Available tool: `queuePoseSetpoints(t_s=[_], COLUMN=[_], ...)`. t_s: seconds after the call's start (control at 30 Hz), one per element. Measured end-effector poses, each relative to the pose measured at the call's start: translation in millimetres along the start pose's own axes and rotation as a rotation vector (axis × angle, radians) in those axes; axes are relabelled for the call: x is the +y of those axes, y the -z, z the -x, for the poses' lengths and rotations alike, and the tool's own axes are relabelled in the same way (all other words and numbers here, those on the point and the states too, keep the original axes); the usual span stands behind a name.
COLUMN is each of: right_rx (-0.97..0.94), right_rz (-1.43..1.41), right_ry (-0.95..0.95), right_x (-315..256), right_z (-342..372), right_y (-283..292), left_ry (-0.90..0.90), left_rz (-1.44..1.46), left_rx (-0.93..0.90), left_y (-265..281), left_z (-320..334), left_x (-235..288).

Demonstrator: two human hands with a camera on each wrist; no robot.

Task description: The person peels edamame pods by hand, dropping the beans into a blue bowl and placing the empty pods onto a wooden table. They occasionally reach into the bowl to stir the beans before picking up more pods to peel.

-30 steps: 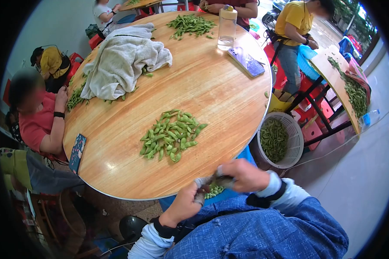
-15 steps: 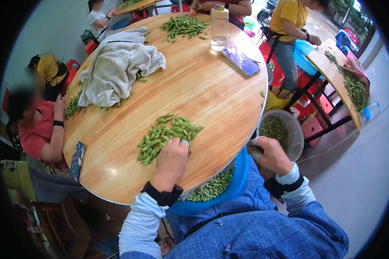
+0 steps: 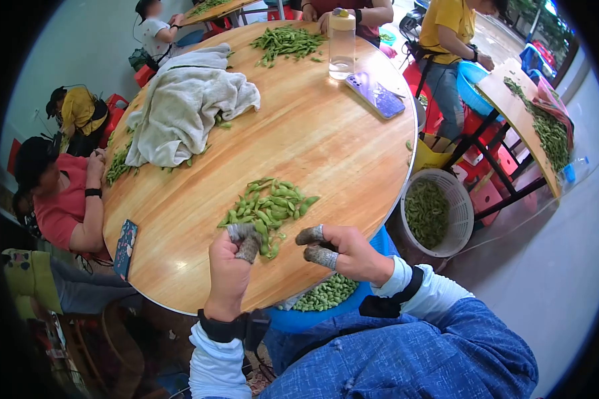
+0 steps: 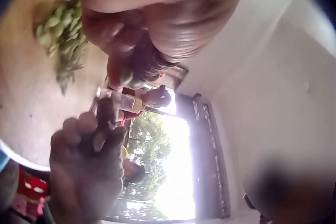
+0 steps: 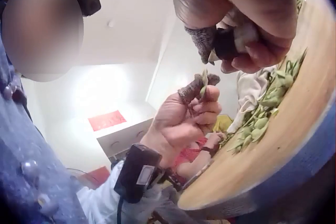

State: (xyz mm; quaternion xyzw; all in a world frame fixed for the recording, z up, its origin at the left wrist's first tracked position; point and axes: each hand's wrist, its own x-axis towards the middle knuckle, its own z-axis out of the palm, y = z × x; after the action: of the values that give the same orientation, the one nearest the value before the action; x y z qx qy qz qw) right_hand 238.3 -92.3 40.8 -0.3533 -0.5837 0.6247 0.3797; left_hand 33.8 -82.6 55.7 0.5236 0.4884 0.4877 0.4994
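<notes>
My left hand [image 3: 225,274], with grey covers on thumb and finger, pinches a green bean pod [image 5: 203,85] at the near side of the pod pile [image 3: 273,203]. Facing it is my right hand [image 3: 361,258], similarly covered, with bent fingers and a small gap between the fingertips in the head view. Pale colour shows among those fingertips in the right wrist view; I cannot tell whether it is something held. Below, between table edge and lap, a blue basin [image 3: 293,322] contains shelled green beans [image 3: 326,292].
The round wooden table [image 3: 326,133] bears a grey cloth [image 3: 186,113] over more pods, another pod heap [image 3: 288,43], a water bottle [image 3: 342,46], and phones [image 3: 377,94]. A white basket [image 3: 456,216] of green pods or husks stands on the right. Other people sit around.
The hands were together over the basin; then my left reached into the pile while my right moved out above the white basket. Now they face each other, a pod in the left.
</notes>
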Motion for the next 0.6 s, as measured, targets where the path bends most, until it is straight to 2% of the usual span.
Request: queuePoseSetpoints(t_s=[0.07,0.1,0.23,0.33,0.53,0.6], right_rx=[-0.023,-0.044,-0.129,-0.149,-0.146,-0.133], right_rz=[-0.158,-0.196,-0.322,-0.354,-0.279,-0.271], right_ry=[-0.019,-0.024,-0.089,-0.125,-0.288,-0.304], right_x=[-0.1,-1.0,3.4,1.8,-13.9,-14.2], right_z=[-6.2,-8.8,-11.9,-10.5,-2.9,-2.4], right_y=[-7.9,-10.4,-12.3,-12.9,-9.3,-9.5], left_ry=[0.269,0.347,0.398,0.43,0.273,0.146], left_rz=[0.356,0.486,0.682,0.693,0.482,0.278], left_rx=[-0.091,-0.075,-0.141,-0.107,0.013,0.029], left_y=[5.5,0.4,-1.1,-2.5,-6.3,-9.9], left_z=[10.9,15.8,28.4,32.4,37.2,39.1], left_x=[0.1,4.3,-10.5,-13.1,-9.5,-11.7])
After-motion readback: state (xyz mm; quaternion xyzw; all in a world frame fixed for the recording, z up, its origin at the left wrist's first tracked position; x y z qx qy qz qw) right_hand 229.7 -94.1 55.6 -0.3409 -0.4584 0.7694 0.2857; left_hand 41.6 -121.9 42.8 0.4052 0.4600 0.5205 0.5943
